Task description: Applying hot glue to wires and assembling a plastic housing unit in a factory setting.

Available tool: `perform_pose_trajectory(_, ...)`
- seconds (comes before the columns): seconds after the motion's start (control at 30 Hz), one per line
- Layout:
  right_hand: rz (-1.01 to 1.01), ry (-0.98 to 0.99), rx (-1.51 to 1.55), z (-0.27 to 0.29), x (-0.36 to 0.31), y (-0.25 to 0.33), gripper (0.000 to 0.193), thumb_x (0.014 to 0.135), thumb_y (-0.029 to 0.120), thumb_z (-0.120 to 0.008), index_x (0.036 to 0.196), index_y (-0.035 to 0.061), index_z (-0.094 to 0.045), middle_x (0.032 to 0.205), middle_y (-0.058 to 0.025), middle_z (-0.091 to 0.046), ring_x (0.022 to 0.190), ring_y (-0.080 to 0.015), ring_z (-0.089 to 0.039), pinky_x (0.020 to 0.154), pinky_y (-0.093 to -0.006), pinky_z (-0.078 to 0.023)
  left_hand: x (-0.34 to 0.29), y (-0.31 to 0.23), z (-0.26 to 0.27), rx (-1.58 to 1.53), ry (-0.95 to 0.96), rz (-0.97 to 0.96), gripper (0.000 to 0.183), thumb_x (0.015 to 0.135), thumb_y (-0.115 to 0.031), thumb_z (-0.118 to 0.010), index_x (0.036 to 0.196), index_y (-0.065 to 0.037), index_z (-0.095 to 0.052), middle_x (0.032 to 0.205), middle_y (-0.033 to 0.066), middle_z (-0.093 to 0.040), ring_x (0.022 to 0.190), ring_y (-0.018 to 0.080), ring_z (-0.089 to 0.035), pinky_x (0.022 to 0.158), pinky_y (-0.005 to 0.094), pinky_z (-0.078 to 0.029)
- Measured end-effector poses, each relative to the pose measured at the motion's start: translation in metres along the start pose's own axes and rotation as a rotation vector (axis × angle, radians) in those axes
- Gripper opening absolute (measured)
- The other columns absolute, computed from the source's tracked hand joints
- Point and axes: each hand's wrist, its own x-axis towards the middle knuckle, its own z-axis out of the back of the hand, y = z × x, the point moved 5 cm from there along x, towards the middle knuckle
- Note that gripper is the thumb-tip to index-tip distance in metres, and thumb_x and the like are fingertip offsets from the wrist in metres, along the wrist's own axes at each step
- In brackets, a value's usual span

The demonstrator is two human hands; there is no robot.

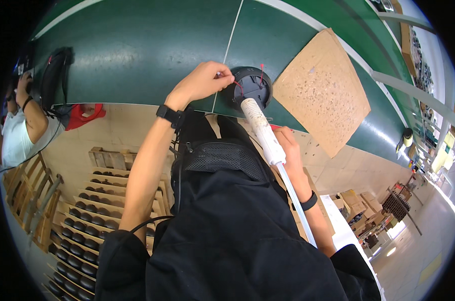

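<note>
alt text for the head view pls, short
Seen from above, a person's left hand pinches a red wire at a round dark part on a green table, while the right hand holds a white tool with a clear tube against it. A cardboard sheet lies to the right.

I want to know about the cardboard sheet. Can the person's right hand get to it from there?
Probably not right now: the right hand is gripping the white tool. The cardboard sheet lies close by, with nothing between.

left hand [202, 83]: raised, fingers pinched | right hand [286, 145]: gripping, arm bent
</note>
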Motion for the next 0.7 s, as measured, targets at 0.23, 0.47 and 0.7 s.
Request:
perform_pose_trajectory(0.23, -0.055, -0.006, -0.136, -0.003, 0.000, -0.003, 0.018, 0.076, 0.007, -0.070, 0.088, -0.0010, -0.060, 0.085, -0.0146, -0.052, 0.079, -0.0344, -0.056, 0.069, -0.0413, -0.048, 0.017, 0.007, -0.007, -0.026, -0.064, -0.018, 0.022, 0.098, -0.019, -0.063, 0.095, 0.002, -0.069, 0.083, 0.0058, -0.070, 0.077, 0.0132, -0.067, 0.069, 0.0292, -0.055)
perform_pose_trajectory(0.47, -0.061, -0.009, -0.200, 0.000, 0.004, 0.001, 0.018, 0.077, 0.006, -0.070, 0.091, 0.0002, -0.060, 0.086, -0.0141, -0.053, 0.083, -0.0342, -0.057, 0.070, -0.0429, -0.050, 0.014, 0.011, -0.005, -0.054, -0.070, 0.000, 0.022, 0.098, -0.018, -0.063, 0.094, 0.002, -0.069, 0.085, 0.0071, -0.070, 0.079, 0.0136, -0.066, 0.073, 0.0294, -0.055)
perform_pose_trajectory(0.7, -0.064, 0.015, -0.214, -0.002, 0.002, -0.001, 0.019, 0.076, 0.006, -0.070, 0.091, -0.0002, -0.061, 0.088, -0.0134, -0.054, 0.085, -0.0344, -0.058, 0.070, -0.0431, -0.050, 0.014, 0.006, -0.005, 0.046, -0.278, -0.224, 0.024, 0.093, -0.021, -0.066, 0.095, 0.003, -0.070, 0.089, 0.0150, -0.074, 0.081, 0.0282, -0.070, 0.076, 0.0373, -0.053)
